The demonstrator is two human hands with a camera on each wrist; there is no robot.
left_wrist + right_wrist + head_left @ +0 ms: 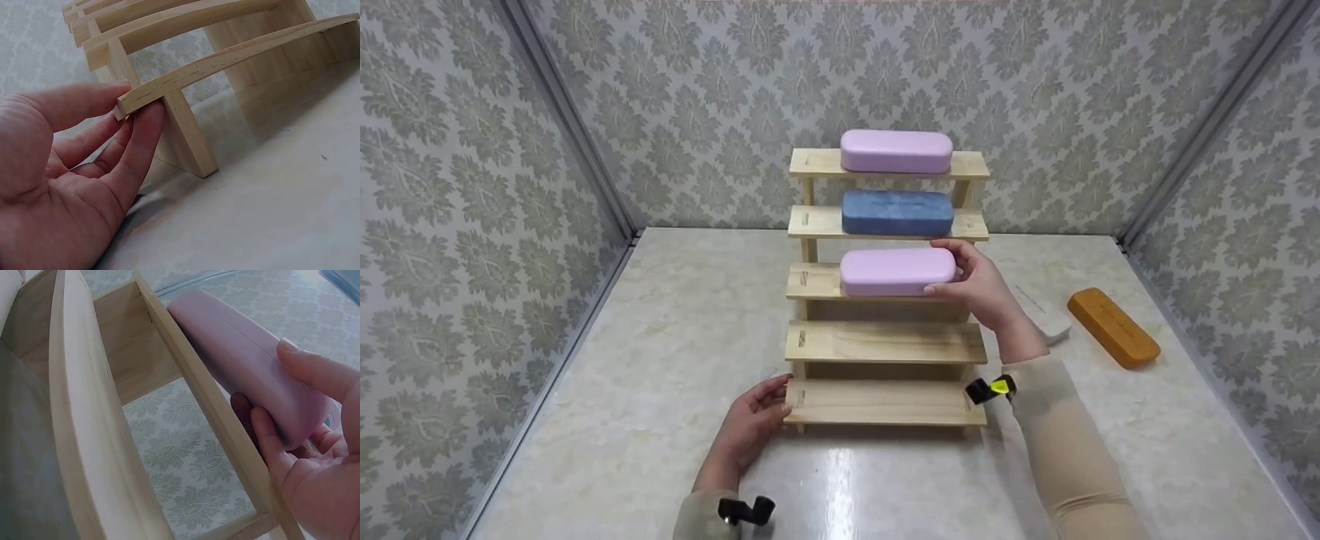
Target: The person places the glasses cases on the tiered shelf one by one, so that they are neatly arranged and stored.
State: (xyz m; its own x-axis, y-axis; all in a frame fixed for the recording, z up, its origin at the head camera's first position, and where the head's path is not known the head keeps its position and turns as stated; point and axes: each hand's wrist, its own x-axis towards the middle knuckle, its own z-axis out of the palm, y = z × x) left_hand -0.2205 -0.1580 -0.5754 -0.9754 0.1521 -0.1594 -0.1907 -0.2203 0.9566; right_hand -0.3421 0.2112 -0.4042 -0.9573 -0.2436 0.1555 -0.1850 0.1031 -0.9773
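Observation:
A five-step wooden rack [885, 343] stands on the table. My right hand [979, 289] holds the right end of a pink glasses case [896, 271] at the middle step. In the right wrist view, the thumb lies on one side of that pink case [242, 360] and the fingers curl round its end, right by the step's edge. With my left hand [750, 420] I pinch the left end of the lowest step; the left wrist view has the thumb above the board [185, 76] and fingers beneath. Another pink case [896, 151] sits on the top step, a blue case [896, 213] just below.
To the right of the rack, a white case [1046, 319], partly hidden behind my right arm, and an orange-brown case [1114, 328] lie on the marble-patterned table [690, 300]. Patterned walls [457, 225] enclose the table at the back and both sides.

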